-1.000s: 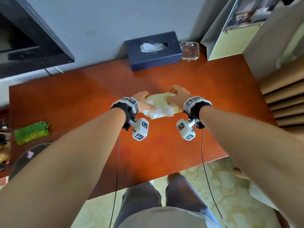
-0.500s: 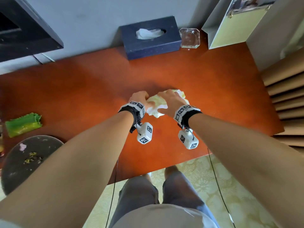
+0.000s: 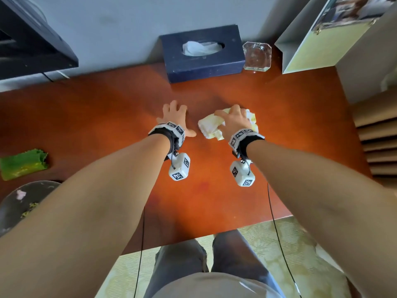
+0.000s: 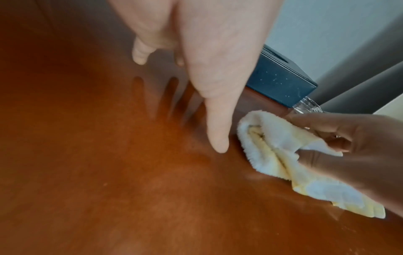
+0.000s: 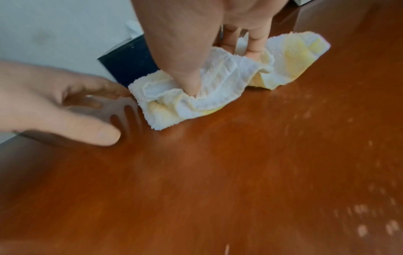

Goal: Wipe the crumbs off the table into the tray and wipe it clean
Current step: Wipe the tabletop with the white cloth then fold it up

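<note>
A crumpled white and yellow cloth (image 3: pixel 209 123) (image 4: pixel 279 155) (image 5: pixel 218 86) lies on the reddish wooden table (image 3: pixel 96 117). My right hand (image 3: pixel 233 120) (image 5: pixel 196 57) grips it, thumb and fingers dug into its folds. My left hand (image 3: pixel 174 117) (image 4: pixel 196 51) is spread, fingers straight, just left of the cloth and holds nothing. The dark round tray (image 3: pixel 19 203), with greenish crumbs in it, sits at the table's near left edge.
A green cloth (image 3: pixel 22 164) lies at the far left above the tray. A dark blue tissue box (image 3: pixel 202 53) and a glass ashtray (image 3: pixel 256 55) stand against the back wall. A pale folder (image 3: pixel 318 37) leans at the back right. Pale specks (image 5: pixel 370 215) dot the table.
My left hand has let go of the cloth and moved left, fingers spread. My right hand keeps the cloth, bunched smaller, and has shifted slightly right.
</note>
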Demonstrator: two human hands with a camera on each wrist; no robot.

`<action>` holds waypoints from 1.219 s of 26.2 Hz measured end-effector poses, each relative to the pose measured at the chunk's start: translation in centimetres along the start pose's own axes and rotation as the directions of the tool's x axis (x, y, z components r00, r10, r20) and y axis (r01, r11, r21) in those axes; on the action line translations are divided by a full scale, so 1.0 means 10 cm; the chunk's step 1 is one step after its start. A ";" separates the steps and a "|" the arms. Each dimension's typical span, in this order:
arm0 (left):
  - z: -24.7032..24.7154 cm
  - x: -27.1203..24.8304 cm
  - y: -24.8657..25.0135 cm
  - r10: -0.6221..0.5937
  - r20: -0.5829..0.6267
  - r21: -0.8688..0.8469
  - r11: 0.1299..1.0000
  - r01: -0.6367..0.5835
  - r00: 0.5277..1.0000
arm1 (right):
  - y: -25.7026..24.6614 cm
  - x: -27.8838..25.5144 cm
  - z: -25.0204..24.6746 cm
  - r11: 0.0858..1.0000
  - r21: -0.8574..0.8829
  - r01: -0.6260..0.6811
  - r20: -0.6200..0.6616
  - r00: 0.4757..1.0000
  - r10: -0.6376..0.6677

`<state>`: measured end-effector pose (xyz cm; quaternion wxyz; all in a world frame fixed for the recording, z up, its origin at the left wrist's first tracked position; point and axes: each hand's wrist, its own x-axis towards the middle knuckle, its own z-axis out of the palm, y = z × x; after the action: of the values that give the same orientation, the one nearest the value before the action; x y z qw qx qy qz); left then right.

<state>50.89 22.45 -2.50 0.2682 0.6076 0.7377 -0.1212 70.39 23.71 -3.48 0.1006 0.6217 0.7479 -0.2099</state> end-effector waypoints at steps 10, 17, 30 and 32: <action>0.16 0.16 0.22 -0.053 0.170 0.049 0.998 0.045 0.984 | 0.25 0.61 -0.44 0.965 0.122 -0.234 -0.087 0.966 0.245; 0.11 0.17 0.25 -0.063 0.199 0.057 0.997 0.052 0.978 | -0.26 0.51 -0.31 0.993 0.064 -0.102 0.013 0.995 0.102; 0.18 0.02 0.71 0.056 0.174 0.030 0.998 -0.063 0.983 | 0.54 -0.23 -0.06 0.983 0.121 -0.141 0.023 0.990 0.139; 0.19 0.04 0.86 0.057 0.190 0.029 0.998 -0.064 0.980 | 0.78 -0.26 -0.08 0.958 0.175 -0.227 0.001 0.973 0.231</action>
<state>59.61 23.82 -2.95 0.3301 0.6201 0.6878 -0.1832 78.60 22.86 -3.18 0.0623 0.7124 0.6508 -0.2551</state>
